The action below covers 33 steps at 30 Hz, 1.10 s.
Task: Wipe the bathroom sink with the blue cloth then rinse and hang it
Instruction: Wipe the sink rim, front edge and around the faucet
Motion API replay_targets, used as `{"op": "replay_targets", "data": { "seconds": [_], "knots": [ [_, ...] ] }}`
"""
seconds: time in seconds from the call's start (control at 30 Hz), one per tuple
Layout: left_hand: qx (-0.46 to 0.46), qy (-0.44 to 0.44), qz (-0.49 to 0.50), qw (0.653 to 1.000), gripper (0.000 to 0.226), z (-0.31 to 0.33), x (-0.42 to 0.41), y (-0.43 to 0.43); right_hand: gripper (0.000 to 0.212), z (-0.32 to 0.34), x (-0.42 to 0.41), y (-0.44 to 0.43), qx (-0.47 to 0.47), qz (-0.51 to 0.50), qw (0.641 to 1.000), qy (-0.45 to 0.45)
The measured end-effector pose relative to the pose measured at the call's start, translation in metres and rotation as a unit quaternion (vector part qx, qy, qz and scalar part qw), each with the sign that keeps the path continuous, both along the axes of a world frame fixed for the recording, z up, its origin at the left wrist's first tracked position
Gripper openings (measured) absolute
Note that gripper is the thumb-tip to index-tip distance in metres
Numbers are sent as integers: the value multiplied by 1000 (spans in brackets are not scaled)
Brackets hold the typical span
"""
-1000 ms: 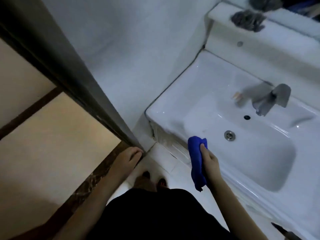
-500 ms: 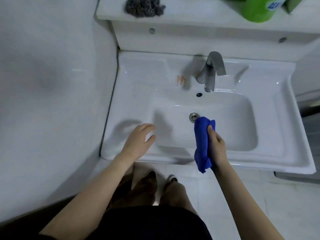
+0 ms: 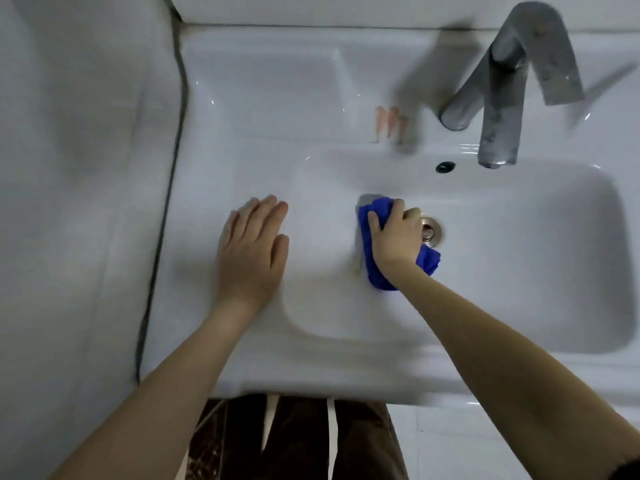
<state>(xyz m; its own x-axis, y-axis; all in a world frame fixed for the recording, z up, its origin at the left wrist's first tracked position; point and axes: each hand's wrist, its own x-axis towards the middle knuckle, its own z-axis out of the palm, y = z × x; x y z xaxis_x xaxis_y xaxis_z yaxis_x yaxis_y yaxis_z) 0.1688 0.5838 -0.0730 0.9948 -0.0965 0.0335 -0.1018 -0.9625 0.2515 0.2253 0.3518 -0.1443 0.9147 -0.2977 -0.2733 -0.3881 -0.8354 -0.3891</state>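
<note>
Blue cloth: bunched, pressed onto the floor of the basin under the right hand, in the left part of the bowl; folds show past the fingertips, beside the thumb and behind the heel of the palm.

Right hand: clenched around the blue cloth, fingers curled over the top of the bundle, forearm reaching in from the lower right.

Left hand: released, palm down, fingers together and extended, lying flat on the sink's left ledge, well apart from the right hand; it holds nothing.

Sink: white, glossy, one rectangular basin with rounded corners; its front edge lies nearest the person, below both forearms.

Dark trousers: visible under the front edge, between the two forearms.

Drain: metal ring just right of the right hand's knuckles, partly covered by them.

Overflow hole: small, dark, on the rear wall of the basin, beyond the right hand.

Pinkish marks: on the rear ledge, beyond the gap between the hands; blurred, possibly a stain or residue.

Faucet: grey metal, single lever, beyond and to the right of the right hand, spout over the basin's rear edge.

Wall: pale, left of the left hand, joined to the sink by a dark sealant line.
</note>
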Motion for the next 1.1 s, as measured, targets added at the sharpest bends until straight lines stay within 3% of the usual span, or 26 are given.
{"op": "replay_targets", "data": {
  "seconds": [0.07,0.13,0.23,0.3,0.37,0.43,0.5,0.57,0.63,0.7,0.8,0.83,0.9,1.0,1.1],
  "knots": [
    [-1,-3,-6,1000,48,-4,2,1,45,-6,-6,34,-40,80,995,-51],
    [-4,2,-2,1000,49,-3,3,2,44,-1,-27,42,9,207,976,-67],
    [-7,5,2,1000,51,0,2,0,46,3,-45,-19,14,366,929,-49],
    [-5,3,10,1000,51,0,2,-1,46,0,-30,-63,-43,299,953,-17],
    [0,3,9,1000,51,-1,2,-2,43,-1,-11,-62,-69,135,988,-1],
    [1,8,11,1000,51,-2,3,-1,43,3,-4,-5,-13,59,998,-2],
    [1,18,15,1000,51,-1,1,-1,38,19,-31,56,88,97,991,-3],
    [6,28,16,999,51,2,1,-2,32,37,-63,65,186,197,962,28],
    [6,38,16,999,52,1,2,-2,36,36,-73,29,186,325,925,54],
    [2,36,17,999,52,0,1,-2,42,20,-63,-7,110,335,932,87],
    [-3,35,21,999,52,1,3,-1,41,13,-27,-4,86,135,986,37],
    [-4,39,20,999,52,2,2,-1,36,19,-16,7,142,52,988,33],
    [-1,52,17,999,52,4,1,-2,25,41,0,24,286,-79,955,-11],
    [-2,57,17,998,51,7,2,-2,21,91,12,25,294,-73,942,-145],
    [-3,43,11,999,50,7,2,-3,34,113,54,13,117,-26,959,-256]
  ]
}}
